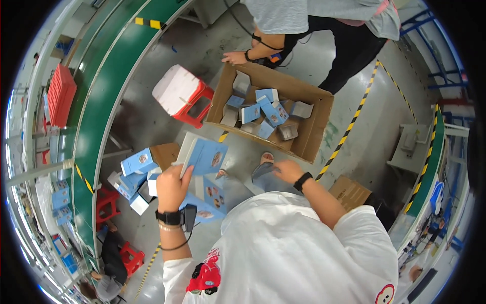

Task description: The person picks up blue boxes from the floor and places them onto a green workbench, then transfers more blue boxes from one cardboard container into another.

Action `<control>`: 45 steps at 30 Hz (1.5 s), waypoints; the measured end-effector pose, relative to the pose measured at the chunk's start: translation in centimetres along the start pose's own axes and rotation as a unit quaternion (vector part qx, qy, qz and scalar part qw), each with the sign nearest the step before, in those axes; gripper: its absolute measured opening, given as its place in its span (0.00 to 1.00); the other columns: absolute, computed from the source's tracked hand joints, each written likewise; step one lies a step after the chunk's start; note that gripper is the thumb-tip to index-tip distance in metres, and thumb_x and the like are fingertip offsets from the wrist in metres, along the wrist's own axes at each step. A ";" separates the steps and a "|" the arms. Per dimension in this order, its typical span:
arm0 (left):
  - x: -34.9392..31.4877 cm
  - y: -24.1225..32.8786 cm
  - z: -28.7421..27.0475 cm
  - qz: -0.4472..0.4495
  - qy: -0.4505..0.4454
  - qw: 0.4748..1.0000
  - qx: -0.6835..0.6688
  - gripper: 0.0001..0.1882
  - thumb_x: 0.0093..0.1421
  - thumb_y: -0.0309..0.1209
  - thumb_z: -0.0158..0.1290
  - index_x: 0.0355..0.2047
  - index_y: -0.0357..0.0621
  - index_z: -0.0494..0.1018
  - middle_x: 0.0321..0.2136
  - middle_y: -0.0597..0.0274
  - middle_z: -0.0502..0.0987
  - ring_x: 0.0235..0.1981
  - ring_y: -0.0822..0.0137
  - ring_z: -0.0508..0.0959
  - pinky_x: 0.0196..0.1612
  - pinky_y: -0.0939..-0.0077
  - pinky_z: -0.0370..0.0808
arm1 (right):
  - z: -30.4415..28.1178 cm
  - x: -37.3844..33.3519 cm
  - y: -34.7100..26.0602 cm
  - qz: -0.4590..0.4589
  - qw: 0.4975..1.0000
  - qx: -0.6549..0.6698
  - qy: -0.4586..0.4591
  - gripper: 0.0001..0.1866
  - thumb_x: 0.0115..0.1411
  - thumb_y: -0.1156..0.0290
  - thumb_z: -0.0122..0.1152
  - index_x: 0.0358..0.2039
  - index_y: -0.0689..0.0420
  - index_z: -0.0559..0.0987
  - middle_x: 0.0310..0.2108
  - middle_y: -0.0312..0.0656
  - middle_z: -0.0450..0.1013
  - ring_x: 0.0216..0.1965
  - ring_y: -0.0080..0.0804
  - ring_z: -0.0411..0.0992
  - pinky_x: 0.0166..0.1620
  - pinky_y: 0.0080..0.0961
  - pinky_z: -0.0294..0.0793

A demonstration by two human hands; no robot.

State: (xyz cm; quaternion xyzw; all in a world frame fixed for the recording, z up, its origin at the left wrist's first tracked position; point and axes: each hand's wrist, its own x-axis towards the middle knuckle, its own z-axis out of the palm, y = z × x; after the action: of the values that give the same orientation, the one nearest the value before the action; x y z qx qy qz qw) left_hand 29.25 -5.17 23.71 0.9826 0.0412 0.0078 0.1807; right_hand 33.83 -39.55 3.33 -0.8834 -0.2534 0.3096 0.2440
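Note:
My left hand (173, 187) grips the edge of a light blue and white cardboard box (205, 154), thumb on its blue face. Right below it is a second blue box (207, 195) with round pictures; whether the same hand also holds that one I cannot tell. My right hand (288, 171) hangs over my knee, near the close edge of a big open brown carton (309, 147). Its fingers are loosely bent and partly hidden, with nothing visible in them. Several blue and grey-white boxes (273, 111) lie jumbled inside the carton.
Another person's hand (235, 58) rests on the carton's far left corner. A red stool (195, 106) with a white top stands left of it. More blue boxes (136, 164) are piled at left, beside a green conveyor (104, 86). A brown carton (349, 192) lies at right.

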 end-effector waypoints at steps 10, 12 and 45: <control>20.7 6.9 13.0 0.204 -0.079 0.976 0.013 0.18 0.51 0.46 0.56 0.27 0.42 0.75 0.21 0.49 0.75 0.27 0.47 0.76 0.29 0.58 0.72 | 0.4 -9.7 9.0 0.243 0.956 0.088 0.141 0.14 0.53 0.62 0.57 0.36 0.58 0.77 0.29 0.49 0.74 0.34 0.47 0.72 0.38 0.36 0.72; 23.4 8.5 15.2 0.187 -0.071 0.980 0.021 0.21 0.49 0.49 0.58 0.31 0.44 0.77 0.25 0.50 0.78 0.29 0.49 0.77 0.33 0.59 0.74 | 0.2 -11.2 8.7 0.278 0.941 0.107 0.163 0.14 0.53 0.63 0.57 0.36 0.58 0.77 0.29 0.49 0.74 0.33 0.47 0.73 0.37 0.36 0.72; -39.0 -20.4 12.8 -0.415 0.073 0.842 -0.337 0.15 0.57 0.37 0.51 0.42 0.44 0.72 0.33 0.54 0.77 0.34 0.58 0.77 0.40 0.68 0.74 | 15.0 0.6 0.9 0.117 0.987 -0.080 0.071 0.17 0.51 0.60 0.53 0.31 0.62 0.79 0.31 0.56 0.75 0.38 0.52 0.73 0.42 0.40 0.71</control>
State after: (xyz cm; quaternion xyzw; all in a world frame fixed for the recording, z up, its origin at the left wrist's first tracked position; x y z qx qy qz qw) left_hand -10.80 6.04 4.50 0.7489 0.4534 0.0169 0.4831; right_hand 24.43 -35.73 -7.82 -0.9432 -0.1547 0.2516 0.1520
